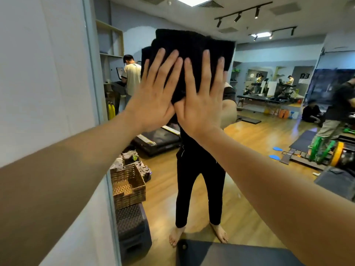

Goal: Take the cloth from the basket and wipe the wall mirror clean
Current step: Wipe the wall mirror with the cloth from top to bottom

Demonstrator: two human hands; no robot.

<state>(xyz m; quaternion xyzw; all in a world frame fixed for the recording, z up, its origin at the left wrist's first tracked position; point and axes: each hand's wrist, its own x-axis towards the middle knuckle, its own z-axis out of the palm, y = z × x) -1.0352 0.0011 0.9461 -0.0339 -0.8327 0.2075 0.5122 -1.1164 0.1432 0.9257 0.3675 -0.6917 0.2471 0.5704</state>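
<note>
A black cloth [192,45] lies flat against the wall mirror [269,121] at head height, near the mirror's left part. My left hand [155,93] and my right hand [201,98] press side by side on its lower half, fingers straight and spread, pointing up. The cloth's bottom edge is hidden behind my palms. The woven brown basket [128,187] shows in the mirror at the lower left, sitting on a dark stool.
The mirror's left frame edge [96,93] meets a plain white wall [42,73]. Reflected in the glass are a treadmill [159,141], several people, gym gear and a wooden floor. A dark padded bench edge [230,254] lies just below me.
</note>
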